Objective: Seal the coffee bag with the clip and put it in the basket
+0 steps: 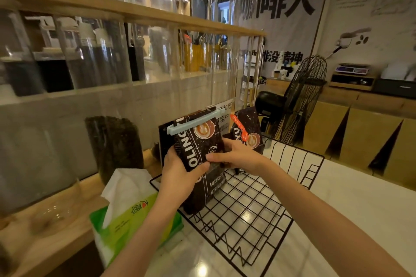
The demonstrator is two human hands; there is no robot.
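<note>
A black coffee bag (200, 141) stands upright over the near left corner of the black wire basket (247, 216). A pale blue clip (195, 121) is clamped across its folded top. My left hand (180, 166) grips the bag's left side, and my right hand (236, 155) holds its right side. The bag's bottom is at the basket's floor; I cannot tell if it rests there. A second black coffee bag (249, 130) with an orange clip (240, 129) stands at the back of the basket.
A green tissue pack (128, 216) lies just left of the basket. A dark jar of beans (114, 144) stands on the wooden ledge behind it. A black fan (301, 99) rises behind the basket. White counter extends to the right.
</note>
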